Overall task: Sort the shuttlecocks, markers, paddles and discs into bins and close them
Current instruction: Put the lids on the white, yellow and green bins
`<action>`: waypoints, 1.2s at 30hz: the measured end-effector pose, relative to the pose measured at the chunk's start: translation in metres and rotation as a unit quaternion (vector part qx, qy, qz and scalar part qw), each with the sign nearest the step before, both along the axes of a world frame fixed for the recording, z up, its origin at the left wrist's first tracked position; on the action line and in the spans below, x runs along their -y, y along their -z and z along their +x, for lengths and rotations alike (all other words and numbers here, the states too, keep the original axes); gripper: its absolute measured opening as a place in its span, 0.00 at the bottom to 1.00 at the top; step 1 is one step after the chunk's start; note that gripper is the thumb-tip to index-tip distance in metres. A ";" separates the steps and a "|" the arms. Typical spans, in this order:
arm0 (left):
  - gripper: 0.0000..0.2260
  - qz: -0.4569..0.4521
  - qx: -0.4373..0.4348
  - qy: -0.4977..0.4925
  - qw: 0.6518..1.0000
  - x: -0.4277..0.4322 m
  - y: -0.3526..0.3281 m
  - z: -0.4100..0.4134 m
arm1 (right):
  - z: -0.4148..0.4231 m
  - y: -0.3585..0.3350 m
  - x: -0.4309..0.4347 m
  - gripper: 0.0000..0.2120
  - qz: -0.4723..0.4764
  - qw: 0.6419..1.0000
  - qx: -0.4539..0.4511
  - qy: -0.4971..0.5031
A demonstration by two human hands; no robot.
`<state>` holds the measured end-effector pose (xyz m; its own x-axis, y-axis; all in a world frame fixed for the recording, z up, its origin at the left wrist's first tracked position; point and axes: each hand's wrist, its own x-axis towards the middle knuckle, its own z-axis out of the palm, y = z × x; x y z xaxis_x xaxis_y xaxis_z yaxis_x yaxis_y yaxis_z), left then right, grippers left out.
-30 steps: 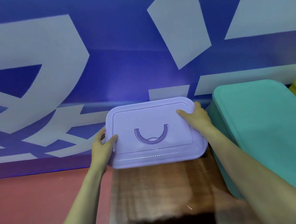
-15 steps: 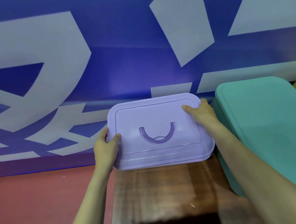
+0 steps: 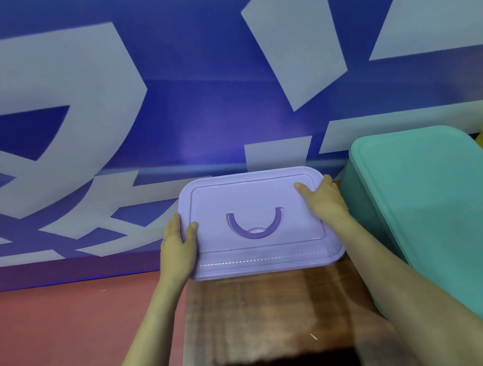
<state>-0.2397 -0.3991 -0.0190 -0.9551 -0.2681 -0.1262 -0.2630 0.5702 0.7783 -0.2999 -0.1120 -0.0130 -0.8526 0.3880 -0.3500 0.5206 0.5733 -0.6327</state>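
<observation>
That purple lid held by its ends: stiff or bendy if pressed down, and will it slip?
Probably stiff: the purple lid looks flat on top while the left hand and right hand grip only its ends. Likely light: its front rim looks thin, translucent. Its glossy surface may slip, so the handle is a surer hold.

Back wall (image 3: 194, 112): deep blue, fills the upper two thirds of the frame, carries large pale grey angular shapes (image 3: 38, 96); soft bright glare (image 3: 206, 138) near centre, darker violet band (image 3: 61, 271) along its base at left. Floor (image 3: 56, 345): matte reddish, lower left. Table top (image 3: 266, 311): glossy brown wood grain, lower centre, with a dark shadow at its near edge.
</observation>
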 end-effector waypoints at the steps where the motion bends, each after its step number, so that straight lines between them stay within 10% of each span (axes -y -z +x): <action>1: 0.23 -0.022 -0.007 0.004 1.000 -0.004 0.001 0.002 | 0.003 0.001 0.002 0.38 0.022 1.000 -0.003 -0.006; 20: 0.22 -0.317 0.022 0.037 0.947 -0.030 0.005 -0.003 | 0.018 0.006 0.018 0.33 0.207 0.975 -0.010 -0.082; 25: 0.27 -0.314 -0.036 0.177 0.932 -0.073 0.005 0.005 | 0.037 -0.003 0.047 0.29 0.240 0.937 -0.110 -0.230; 36: 0.27 -0.334 0.025 0.152 0.930 -0.085 0.006 0.004 | 0.038 0.009 0.054 0.29 0.252 0.924 -0.064 -0.279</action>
<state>-0.2360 -0.3139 -0.0252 -0.9969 -0.0213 -0.0759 -0.0373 0.9758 0.2155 -0.2615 -0.1660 -0.0222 -0.9911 -0.0387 -0.1275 -0.0059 0.9686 -0.2485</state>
